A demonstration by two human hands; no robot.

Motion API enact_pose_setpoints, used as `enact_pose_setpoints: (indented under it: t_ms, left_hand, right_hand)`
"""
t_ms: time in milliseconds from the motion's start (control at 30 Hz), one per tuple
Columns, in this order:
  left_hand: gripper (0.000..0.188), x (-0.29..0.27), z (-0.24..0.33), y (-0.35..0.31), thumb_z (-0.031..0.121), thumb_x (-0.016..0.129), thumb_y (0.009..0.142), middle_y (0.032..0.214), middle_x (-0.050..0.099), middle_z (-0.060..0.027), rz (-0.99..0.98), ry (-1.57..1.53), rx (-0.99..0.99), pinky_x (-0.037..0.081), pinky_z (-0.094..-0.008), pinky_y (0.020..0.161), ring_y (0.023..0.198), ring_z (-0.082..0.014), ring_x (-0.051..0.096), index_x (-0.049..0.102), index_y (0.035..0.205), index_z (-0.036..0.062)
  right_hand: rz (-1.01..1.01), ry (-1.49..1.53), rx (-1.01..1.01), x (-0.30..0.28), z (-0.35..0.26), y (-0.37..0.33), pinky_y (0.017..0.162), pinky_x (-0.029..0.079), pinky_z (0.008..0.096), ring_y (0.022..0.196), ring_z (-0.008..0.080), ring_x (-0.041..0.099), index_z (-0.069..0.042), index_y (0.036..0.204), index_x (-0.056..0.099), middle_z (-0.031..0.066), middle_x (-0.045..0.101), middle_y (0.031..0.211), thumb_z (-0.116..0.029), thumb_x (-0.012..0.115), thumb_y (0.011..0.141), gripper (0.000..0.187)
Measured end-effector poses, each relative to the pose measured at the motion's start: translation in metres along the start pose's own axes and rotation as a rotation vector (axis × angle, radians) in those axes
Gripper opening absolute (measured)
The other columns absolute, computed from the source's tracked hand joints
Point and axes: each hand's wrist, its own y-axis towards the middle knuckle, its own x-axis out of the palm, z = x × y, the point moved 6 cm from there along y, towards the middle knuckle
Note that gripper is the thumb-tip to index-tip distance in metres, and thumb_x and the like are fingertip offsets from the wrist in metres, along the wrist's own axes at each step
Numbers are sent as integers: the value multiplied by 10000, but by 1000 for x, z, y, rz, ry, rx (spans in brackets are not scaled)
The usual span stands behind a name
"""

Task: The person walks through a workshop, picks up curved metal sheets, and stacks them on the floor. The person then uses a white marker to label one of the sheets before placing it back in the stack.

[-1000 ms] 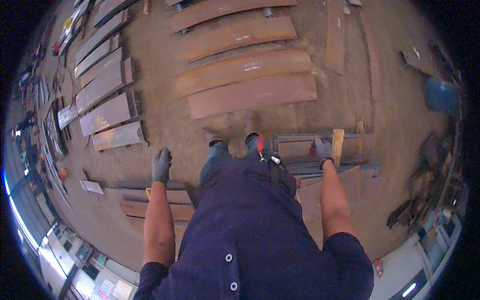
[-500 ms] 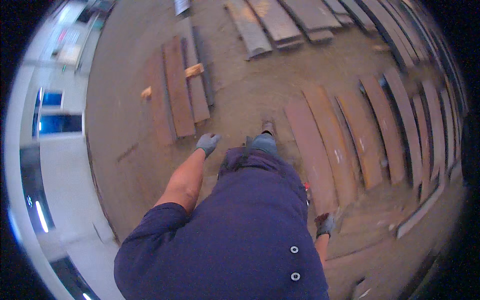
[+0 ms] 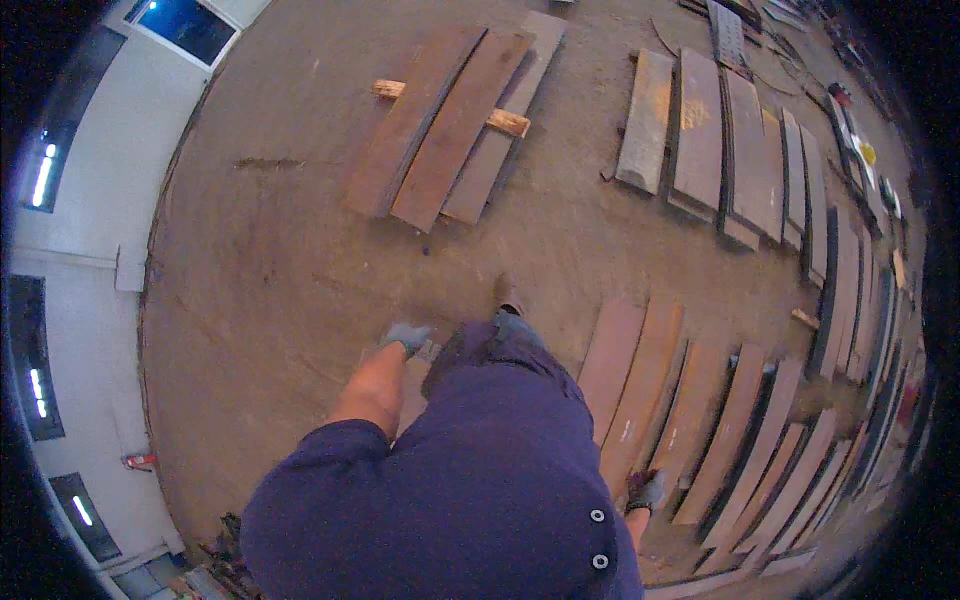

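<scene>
Right hand (image 3: 648, 490): it is showing, gloved, against the lower ends of the brown plates; whether it is touching one or hanging above, one cannot tell. Its fingers are too dark and small to read, so how far open it is and whether it is gripping anything stay unclear.
Orange-brown plate (image 3: 648, 365): it is lying up the picture from the right hand, its lower end reaching just beside that hand; the right hand is the nearer of the two.
Its long axis: it is running from lower left to upper right, steeply, with the upper end pointing away from the hand.
Neighbours: a pinkish plate (image 3: 612, 350) is lying along its left and a browner plate (image 3: 698, 390) along its right, both pointing nearly the same way.
Left hand (image 3: 405, 338): it is reaching rightward, gloved, with nothing visible in it; blur is hiding how far the fingers are opening.
Flat piece (image 3: 414, 390): it is showing between the left forearm (image 3: 372, 392) and the shirt (image 3: 450, 480), just below the left hand; its long axis is mostly hidden.
</scene>
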Motion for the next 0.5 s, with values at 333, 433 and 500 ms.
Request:
enact_pose_setpoints:
  t_ms: [333, 433, 500]
  left_hand:
    - [672, -151, 100, 138, 578, 541, 897, 1225, 677, -273, -33, -360, 128, 487, -467, 989, 1160, -425, 644, 706, 1201, 2]
    - [614, -178, 102, 146, 540, 551, 912, 1198, 694, -257, 5, -524, 143, 496, -458, 951, 1116, -395, 668, 713, 1188, 15]
    - [582, -198, 92, 154, 521, 558, 923, 1176, 709, -240, 21, -556, 140, 501, -446, 927, 1086, -365, 681, 719, 1176, 22]
  right_hand:
    - [-33, -591, -221, 310, -70, 13, 459, 280, 423, 442, 266, 412, -175, 648, 433, 46, 455, 549, -395, 518, 972, 401]
    - [-84, -671, -143, 368, -91, 15, 477, 313, 424, 483, 259, 442, -170, 685, 462, 38, 470, 582, -407, 551, 973, 383]
    - [-88, -692, -65, 406, -107, 24, 498, 337, 423, 522, 249, 461, -173, 717, 475, 29, 474, 607, -434, 550, 980, 378]
